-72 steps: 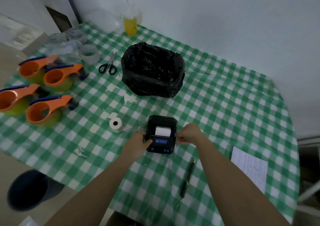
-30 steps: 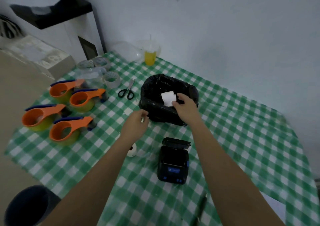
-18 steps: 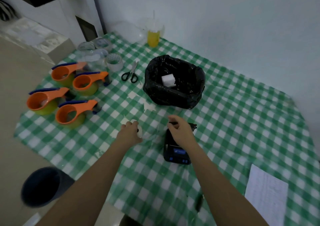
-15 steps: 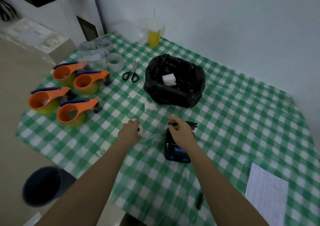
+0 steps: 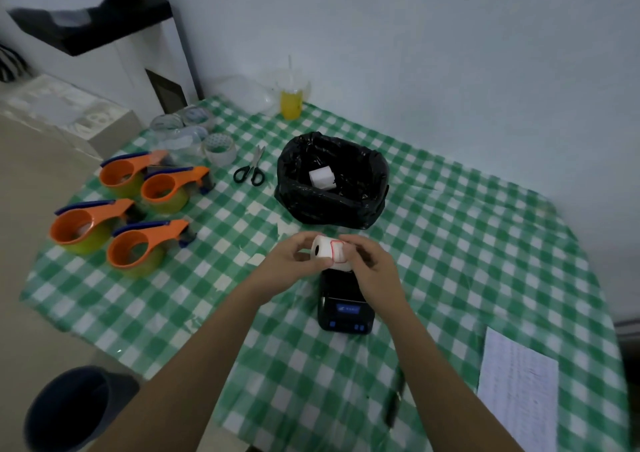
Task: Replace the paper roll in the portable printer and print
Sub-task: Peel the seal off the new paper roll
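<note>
Paper roll (image 5: 329, 252), a small white cylinder with a dark core hole facing left and a red-outlined sticker on its wound surface, is held up between both hands just above the far end of the portable printer (image 5: 345, 304). The left hand (image 5: 289, 261) is closed around the roll's left end, fingers curled over the top and thumb beneath; the right hand (image 5: 372, 269) is closed on the roll's right end, its fingertips (image 5: 347, 251) pressed at the sticker's edge. Directly below the grip, the black, boxy plastic printer is seen resting on the glossy green-and-white checked tablecloth (image 5: 467, 261), with a small blue-lit display and blue buttons on its near face; whether its lid is raised cannot be told, since the hands cover that end. Beyond the grip, a black crinkled plastic bin bag (image 5: 332, 183) is seen standing open with a white used roll (image 5: 322, 178) inside. To the left of the grip, four orange tape dispensers (image 5: 135, 216) are laid out, and black-handled scissors (image 5: 250, 171) lie farther off. Near the right forearm, a blurred dark pen (image 5: 394, 405) and a printed sheet (image 5: 517, 394) lie flat.
</note>
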Tool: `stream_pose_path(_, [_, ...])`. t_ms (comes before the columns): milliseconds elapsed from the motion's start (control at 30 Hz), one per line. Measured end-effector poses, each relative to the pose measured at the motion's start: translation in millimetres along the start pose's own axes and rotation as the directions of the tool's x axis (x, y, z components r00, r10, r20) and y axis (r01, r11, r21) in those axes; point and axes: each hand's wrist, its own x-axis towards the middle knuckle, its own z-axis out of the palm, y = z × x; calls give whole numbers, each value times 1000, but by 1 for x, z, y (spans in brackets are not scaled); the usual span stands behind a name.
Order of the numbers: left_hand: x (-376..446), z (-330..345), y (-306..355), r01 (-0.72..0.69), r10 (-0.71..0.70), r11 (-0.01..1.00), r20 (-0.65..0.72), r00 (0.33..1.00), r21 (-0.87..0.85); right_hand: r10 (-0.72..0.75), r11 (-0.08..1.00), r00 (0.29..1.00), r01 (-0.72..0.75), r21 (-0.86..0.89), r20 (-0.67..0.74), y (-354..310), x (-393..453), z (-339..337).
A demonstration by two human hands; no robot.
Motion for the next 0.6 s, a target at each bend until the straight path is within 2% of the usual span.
stream_pose_path(200, [-6,16,23,-95,95,996,44,995,-2,-28,1000,999,28,4,15,-21,-6,-28])
stream_pose_path(400, [-7,25,28,-92,92,996,30,995,7,-21,999,999,19,-43,-42,-27,-5,-37])
stream_pose_path(600, [3,22,14,1,-2,985,-1,1000,-172,13,988,987,12,154,-158,-25,-7,-30])
